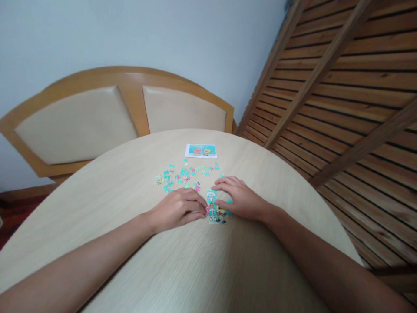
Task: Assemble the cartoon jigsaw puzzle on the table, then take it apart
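Note:
A partly joined jigsaw puzzle [212,210] lies flat on the table, showing a pale turquoise cartoon figure and a yellow one. At its left edge, my left hand [178,208] has thumb and fingers closed around a small pink puzzle piece [207,211], which is partly covered by the fingertips. My right hand [241,199] rests over the puzzle's right side, thumb and fingers apart, with the thumb touching the joined part. Some of the puzzle's right side is hidden under this hand. Beyond both hands are several loose puzzle pieces [183,174], mostly turquoise with some pink.
A small picture card [202,151] with cartoon figures lies behind the loose pieces. The round wooden table [130,274] has a curved far edge. Past it stands a bench with padded back panels [78,124]. Wooden slats [352,87] rise at the right.

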A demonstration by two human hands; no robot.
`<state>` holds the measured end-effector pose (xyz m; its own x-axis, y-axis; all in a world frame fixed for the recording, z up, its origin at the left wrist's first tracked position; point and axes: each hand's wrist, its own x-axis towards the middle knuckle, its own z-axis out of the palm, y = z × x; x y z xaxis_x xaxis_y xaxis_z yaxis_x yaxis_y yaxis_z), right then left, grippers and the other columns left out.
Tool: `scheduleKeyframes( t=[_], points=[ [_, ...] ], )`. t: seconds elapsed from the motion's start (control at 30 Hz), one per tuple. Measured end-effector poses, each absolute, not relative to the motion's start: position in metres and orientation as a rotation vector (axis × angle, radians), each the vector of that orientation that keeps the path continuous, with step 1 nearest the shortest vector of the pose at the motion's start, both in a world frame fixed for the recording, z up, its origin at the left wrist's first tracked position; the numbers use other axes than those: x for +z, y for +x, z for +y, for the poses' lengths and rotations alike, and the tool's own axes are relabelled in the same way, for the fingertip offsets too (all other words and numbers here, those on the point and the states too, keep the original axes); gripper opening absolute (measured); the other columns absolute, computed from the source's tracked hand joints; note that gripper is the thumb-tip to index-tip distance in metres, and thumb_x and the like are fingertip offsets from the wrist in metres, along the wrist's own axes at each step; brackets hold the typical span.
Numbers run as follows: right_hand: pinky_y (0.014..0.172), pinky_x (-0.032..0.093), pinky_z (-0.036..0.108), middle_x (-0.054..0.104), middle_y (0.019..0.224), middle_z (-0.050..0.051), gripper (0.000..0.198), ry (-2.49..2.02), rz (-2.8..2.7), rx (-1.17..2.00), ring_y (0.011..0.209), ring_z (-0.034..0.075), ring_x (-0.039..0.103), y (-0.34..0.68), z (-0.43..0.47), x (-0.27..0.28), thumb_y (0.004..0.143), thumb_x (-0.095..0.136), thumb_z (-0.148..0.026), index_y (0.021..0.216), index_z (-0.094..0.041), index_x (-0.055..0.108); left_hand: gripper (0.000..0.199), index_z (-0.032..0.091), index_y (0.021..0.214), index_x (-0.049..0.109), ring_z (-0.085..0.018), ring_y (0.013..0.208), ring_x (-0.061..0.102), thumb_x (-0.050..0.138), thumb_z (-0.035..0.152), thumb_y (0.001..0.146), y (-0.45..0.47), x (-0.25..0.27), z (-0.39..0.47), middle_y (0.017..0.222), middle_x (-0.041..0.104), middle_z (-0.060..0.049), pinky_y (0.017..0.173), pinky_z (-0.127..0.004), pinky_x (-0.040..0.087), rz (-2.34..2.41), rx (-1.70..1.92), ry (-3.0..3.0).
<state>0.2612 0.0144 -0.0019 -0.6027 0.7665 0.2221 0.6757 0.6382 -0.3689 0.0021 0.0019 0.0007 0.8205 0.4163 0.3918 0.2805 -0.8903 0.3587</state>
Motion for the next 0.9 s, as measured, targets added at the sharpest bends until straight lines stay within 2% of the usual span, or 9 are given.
scheduleKeyframes(
  t=[0.27,0.47,0.67,0.9],
  points=[
    [0.105,0.041,0.048,0.064,0.128,0.01,0.036,-1.148,-2.498,0.363,0.122,0.028,0.054,0.2619,0.0135,-0.0007,0.09,0.066,-0.042,0.121,-0.024,0.067,0.019,0.022,0.103,0.071,-0.02,0.101,0.067,0.055,0.032,0.101,0.0017,0.0038,-0.0003,0.11,0.073,-0.005,0.093,-0.036,0.051,0.535,0.622,2.881],
    [0.106,0.04,0.048,0.063,0.128,0.01,0.037,-1.145,-2.503,0.362,0.123,0.029,0.054,0.2609,0.0135,-0.0003,0.09,0.067,-0.042,0.121,-0.022,0.067,0.021,0.02,0.101,0.07,-0.022,0.099,0.067,0.053,0.032,0.101,0.0,0.0102,-0.0021,0.111,0.072,-0.008,0.088,-0.038,0.053,0.423,0.51,3.026],
    [0.106,0.04,0.047,0.063,0.128,0.01,0.037,-1.139,-2.506,0.362,0.123,0.028,0.054,0.2608,0.0136,0.0001,0.09,0.066,-0.042,0.121,-0.022,0.067,0.021,0.021,0.115,0.065,-0.02,0.105,0.067,0.052,0.027,0.1,-0.002,0.0068,0.0013,0.114,0.073,-0.007,0.095,-0.037,0.053,0.45,0.612,2.84],
    [0.106,0.04,0.048,0.063,0.128,0.01,0.036,-1.145,-2.498,0.372,0.123,0.029,0.054,0.261,0.0131,0.0,0.09,0.066,-0.041,0.121,-0.023,0.067,0.015,0.021,0.107,0.067,-0.018,0.1,0.067,0.055,0.024,0.098,-0.0027,0.0025,0.0075,0.106,0.073,-0.005,0.092,-0.036,0.052,0.546,0.682,2.693]
  ],
)
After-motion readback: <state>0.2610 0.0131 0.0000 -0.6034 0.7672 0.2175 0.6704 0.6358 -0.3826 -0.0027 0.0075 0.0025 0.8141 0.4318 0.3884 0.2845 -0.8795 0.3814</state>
